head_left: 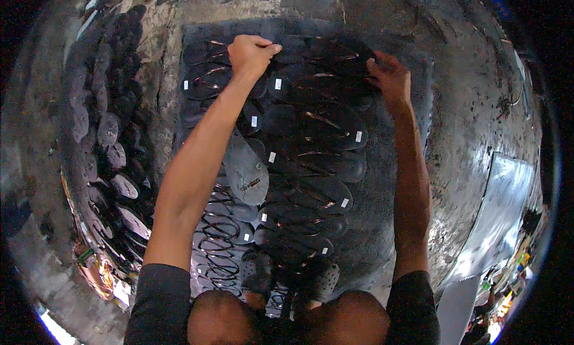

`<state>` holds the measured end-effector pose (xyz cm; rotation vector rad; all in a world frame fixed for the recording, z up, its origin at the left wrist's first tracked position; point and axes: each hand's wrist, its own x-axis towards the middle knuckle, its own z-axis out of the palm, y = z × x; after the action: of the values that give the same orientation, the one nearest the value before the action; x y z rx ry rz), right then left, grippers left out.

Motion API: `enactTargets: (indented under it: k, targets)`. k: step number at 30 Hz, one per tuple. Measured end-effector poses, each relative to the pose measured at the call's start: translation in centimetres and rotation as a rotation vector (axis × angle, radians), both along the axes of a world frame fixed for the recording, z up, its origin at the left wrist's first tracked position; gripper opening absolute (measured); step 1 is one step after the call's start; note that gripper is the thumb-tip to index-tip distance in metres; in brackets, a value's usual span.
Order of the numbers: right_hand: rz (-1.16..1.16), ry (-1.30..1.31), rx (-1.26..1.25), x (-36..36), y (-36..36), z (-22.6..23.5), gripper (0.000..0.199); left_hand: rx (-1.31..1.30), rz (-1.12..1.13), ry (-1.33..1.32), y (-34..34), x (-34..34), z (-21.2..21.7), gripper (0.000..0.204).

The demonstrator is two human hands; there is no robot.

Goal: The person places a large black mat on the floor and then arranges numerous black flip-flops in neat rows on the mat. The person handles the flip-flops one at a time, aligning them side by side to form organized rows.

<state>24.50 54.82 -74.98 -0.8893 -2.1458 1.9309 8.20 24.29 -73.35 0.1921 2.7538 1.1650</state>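
Observation:
Rows of black flip-flops [329,121] with thin shiny straps lie on a dark mat, several bearing small white stickers. At the far end of the rows, my left hand [250,56] is closed, thumb and forefinger pinched; what they hold, if anything, is lost in the dark. Opposite it, my right hand [391,79] has its curled fingers on the right end of a black flip-flop [353,51] in the farthest row. A grey sole [246,171] rests on top of the left-hand flip-flops, below my left forearm.
Loose soles [116,156] are heaped in a long pile along the left. The dark mat [376,225] lies on a worn concrete floor [460,94]. A pale sheet [493,210] is at the right. My knees and perforated shoes [326,279] are at the near edge.

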Motion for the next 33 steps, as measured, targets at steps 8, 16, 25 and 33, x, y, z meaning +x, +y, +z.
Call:
enactTargets:
  k: [8,16,25,33]
  targets:
    - [0.057,-0.115,1.012,0.9,0.0,1.5,0.050,-0.146,-0.038,0.110,1.8,1.9,0.4,0.019]
    - [0.003,0.137,0.468,5.3,-6.4,7.9,0.056,-0.031,-0.560,-0.027,-9.4,-1.3,12.0,0.033]
    - [0.542,0.083,0.647,14.9,-34.1,7.7,0.098,-0.165,0.278,0.433,-38.2,2.2,22.8,0.040]
    - [0.656,0.059,0.975,26.2,-30.0,8.5,0.076,-0.665,0.328,0.608,-37.5,-3.6,14.0,0.077]
